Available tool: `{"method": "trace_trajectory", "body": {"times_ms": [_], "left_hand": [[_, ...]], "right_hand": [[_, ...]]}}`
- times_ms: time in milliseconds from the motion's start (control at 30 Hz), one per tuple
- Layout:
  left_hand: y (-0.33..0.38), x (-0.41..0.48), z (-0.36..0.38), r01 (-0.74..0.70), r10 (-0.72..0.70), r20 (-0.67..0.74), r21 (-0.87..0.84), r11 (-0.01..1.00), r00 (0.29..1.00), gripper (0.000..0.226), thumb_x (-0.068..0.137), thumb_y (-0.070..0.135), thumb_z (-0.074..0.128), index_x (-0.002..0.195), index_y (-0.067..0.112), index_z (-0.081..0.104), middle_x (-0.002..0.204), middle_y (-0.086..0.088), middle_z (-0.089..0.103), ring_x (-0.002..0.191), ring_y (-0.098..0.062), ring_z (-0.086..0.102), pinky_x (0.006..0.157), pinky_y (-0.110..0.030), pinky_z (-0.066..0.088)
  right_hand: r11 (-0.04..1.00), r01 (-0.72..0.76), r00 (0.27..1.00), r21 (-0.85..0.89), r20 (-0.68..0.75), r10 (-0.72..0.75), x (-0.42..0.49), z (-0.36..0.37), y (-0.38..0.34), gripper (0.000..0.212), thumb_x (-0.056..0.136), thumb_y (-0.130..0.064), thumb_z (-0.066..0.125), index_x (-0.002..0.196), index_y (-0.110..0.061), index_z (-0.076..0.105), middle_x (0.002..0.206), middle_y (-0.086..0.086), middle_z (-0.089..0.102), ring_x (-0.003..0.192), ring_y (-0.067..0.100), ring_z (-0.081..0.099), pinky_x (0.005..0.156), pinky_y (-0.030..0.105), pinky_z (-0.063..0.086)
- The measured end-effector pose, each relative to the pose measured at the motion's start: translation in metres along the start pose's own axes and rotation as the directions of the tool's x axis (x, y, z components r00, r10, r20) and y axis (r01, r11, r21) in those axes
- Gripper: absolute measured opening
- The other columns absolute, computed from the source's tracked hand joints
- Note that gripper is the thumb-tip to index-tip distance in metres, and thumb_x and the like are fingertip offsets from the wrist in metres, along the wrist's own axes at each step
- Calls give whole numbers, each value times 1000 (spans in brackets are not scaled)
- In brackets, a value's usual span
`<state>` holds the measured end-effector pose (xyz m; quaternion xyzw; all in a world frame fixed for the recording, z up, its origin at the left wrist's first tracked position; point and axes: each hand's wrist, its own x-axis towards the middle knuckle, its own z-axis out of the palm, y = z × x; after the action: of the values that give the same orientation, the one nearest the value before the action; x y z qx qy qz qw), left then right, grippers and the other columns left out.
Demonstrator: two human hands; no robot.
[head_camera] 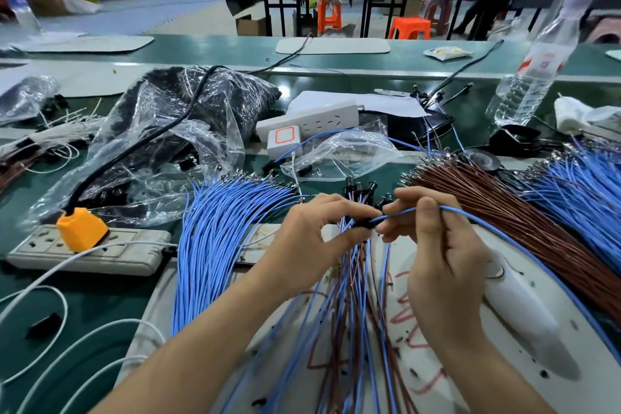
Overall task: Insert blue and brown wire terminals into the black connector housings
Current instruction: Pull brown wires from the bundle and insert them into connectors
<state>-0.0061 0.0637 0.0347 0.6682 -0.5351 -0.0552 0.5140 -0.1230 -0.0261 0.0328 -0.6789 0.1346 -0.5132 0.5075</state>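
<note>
Bench: green, strewn with wire bundles.
Left hand [312, 239]: pinches black housing [361, 223].
Right hand [433, 245]: pinches blue wire [504, 233] entering it.
Risk: tilted terminal may jam or bend.

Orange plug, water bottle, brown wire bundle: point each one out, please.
Orange plug [82, 228]: head view, middle of its body.
Water bottle [546, 59]: head view, on its label.
Brown wire bundle [510, 205]: head view, mid-length on the strands.

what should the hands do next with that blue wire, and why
Probably push the blue wire leftward into the black housing: the right hand pinches it with its tip right at the housing, which the left hand grips.
</note>
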Motion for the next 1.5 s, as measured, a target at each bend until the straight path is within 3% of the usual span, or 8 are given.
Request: {"method": "trace_trajectory", "body": {"times_ms": [433, 733, 833, 933, 1033, 1200, 1300, 1500], "left_hand": [[-5, -1, 4, 86, -95, -12, -331, 940, 995, 19, 80, -3, 68, 85, 15, 63, 92, 4, 71, 87, -11, 68, 82, -21, 51], [-8, 3, -8, 159, -182, -145, -156, 975, 973, 51, 82, -26, 47, 87, 19, 69, 86, 4, 73, 82, -8, 71, 79, -21, 55], [-16, 6, -23, 324, -280, -477, 9, 946, 833, 41, 90, -10, 49, 92, 26, 68, 87, 0, 71, 50, 0, 55, 51, -17, 48], [-29, 11, -39, 515, -357, -690, 25, 857, 629, 25, 94, 12, 51, 93, 33, 63, 98, -4, 70, 79, -28, 61, 89, -52, 48], [-30, 13, -41, 658, -421, -718, 68, 750, 555, 16, 94, 20, 52, 104, 27, 62, 114, -6, 65, 119, -30, 49, 111, -52, 18], [-1, 11, -23, 285, 33, -581, 447, 848, 814, 33, 86, 16, 63, 118, 10, 58, 145, -7, 39, 136, -19, 29, 114, -34, 20], [20, 3, -2, -92, 164, -295, 242, 966, 941, 35, 85, 16, 63, 119, 11, 59, 105, 14, 61, 87, 8, 56, 82, -14, 46], [15, -1, 5, -64, 53, -79, -142, 988, 995, 35, 83, -1, 62, 100, 28, 59, 93, 13, 69, 86, -3, 68, 81, -17, 51]], "right_hand": [[841, -489, 869, 231, 209, 448, 5, 6, 14, 23, 88, -27, 56, 100, -16, 72, 79, 5, 67, 62, 11, 56, 57, 21, 47], [793, -364, 904, 489, -20, 427, 22, -7, 6, 3, 84, -15, 59, 83, -13, 57, 65, 1, 68, 51, 9, 61, 53, 19, 52], [736, -283, 851, 615, -193, 488, 36, -23, -2, 9, 94, -10, 54, 85, -12, 54, 63, -1, 68, 52, 9, 64, 53, 19, 53], [782, -195, 812, 591, -350, 467, 44, -36, -8, 11, 97, -13, 53, 86, -14, 52, 64, -1, 66, 56, 10, 65, 59, 20, 54], [851, -147, 822, 504, -417, 388, 42, -37, -10, 10, 97, -14, 54, 87, -14, 53, 75, 3, 63, 60, 11, 66, 63, 21, 54], [998, 54, 976, 10, -211, -51, 26, -25, -8, 8, 91, -18, 62, 90, -25, 59, 76, -6, 67, 68, 11, 67, 66, 21, 54], [970, 178, 984, -165, 14, -178, 10, -11, -3, 10, 86, -26, 68, 95, -23, 65, 88, -6, 67, 76, 7, 66, 71, 18, 52], [920, 328, 942, -213, 148, -302, 2, -5, 0, 14, 85, -22, 69, 96, -13, 69, 95, -1, 60, 89, 11, 61, 73, 31, 52]]}}
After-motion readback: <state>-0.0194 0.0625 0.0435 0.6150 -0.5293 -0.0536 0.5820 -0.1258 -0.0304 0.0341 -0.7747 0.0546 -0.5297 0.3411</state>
